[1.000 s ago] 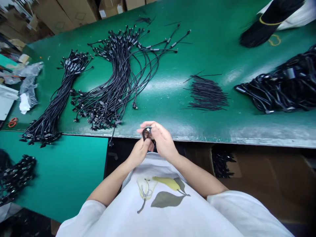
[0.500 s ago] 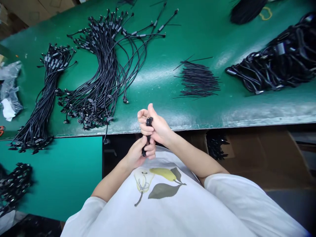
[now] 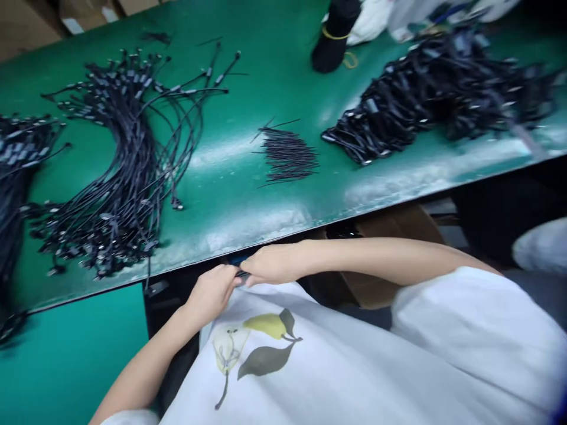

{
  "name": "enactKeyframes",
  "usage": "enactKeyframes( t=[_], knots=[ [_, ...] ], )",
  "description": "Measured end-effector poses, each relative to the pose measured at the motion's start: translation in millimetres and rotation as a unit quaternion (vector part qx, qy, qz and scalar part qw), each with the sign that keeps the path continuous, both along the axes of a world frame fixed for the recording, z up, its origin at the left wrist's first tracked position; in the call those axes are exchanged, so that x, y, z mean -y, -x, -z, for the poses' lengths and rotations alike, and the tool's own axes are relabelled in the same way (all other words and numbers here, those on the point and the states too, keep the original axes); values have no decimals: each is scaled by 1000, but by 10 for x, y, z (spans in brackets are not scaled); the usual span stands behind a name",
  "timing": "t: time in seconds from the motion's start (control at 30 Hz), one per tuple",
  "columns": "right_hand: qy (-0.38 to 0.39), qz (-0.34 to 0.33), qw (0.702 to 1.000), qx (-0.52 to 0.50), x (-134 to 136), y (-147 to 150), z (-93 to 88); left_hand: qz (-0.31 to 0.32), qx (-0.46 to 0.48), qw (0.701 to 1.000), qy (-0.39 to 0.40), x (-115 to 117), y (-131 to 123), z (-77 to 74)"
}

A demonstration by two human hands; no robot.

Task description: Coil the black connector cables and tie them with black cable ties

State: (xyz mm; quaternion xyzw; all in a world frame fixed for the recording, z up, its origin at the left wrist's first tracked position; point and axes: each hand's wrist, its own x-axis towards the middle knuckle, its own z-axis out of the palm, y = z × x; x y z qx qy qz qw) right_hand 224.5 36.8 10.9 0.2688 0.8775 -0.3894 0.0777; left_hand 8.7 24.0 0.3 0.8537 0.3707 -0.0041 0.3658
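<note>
A green bench mat (image 3: 230, 203) ran across the head view, with a cardboard box (image 3: 390, 236) beneath its near edge. On the mat lay a loose sheaf of black cables (image 3: 124, 177) to the left, a small bunch of short black wires (image 3: 287, 154) near the middle, a tangled heap of cables (image 3: 425, 94) to the right, and a banded black bundle (image 3: 335, 35) at the far edge. Just off the mat's near edge, above a white T-shirt (image 3: 336, 366), the left hand (image 3: 212, 292) and right hand (image 3: 272, 264) met, both closed and pinching a short dark cable (image 3: 241, 274), mostly hidden and blurred. It looked light, thin and limp, apt to bend and slip, so it seemed best held close to its end.
</note>
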Motion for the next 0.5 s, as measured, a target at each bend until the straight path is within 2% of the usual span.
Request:
enactKeyframes(
  t=[0.03, 0.1, 0.17, 0.23, 0.27, 0.33, 0.43, 0.47, 0.5],
  knots=[
    [21, 3, 1000, -19, 2, -29, 14, 13, -7, 1000, -7, -12, -10, -11],
    [-4, 30, 999, -30, 35, -74, 47, 6, -2, 1000, 31, -33, -37, -29],
    [-86, 53, 995, -15, 104, -89, 73, -18, 21, 991, 129, -43, -81, -41],
    [-149, 61, 987, -2, 174, -86, 83, -48, 52, 970, 233, -39, -147, -46],
    [-157, 66, 985, 2, 195, -88, 82, -65, 66, 958, 271, -32, -185, -44],
    [-122, 75, 990, 1, 190, -137, 72, -101, 83, 941, 313, -13, -258, -28],
    [-67, 100, 990, -80, 59, -428, 83, -180, 107, 916, 342, 16, -319, 18],
    [-88, 141, 979, -119, -10, -596, 110, -218, 124, 901, 354, 19, -325, 36],
    [-133, 210, 957, -146, -86, -793, 154, -261, 145, 881, 367, 18, -327, 53]
  ],
)
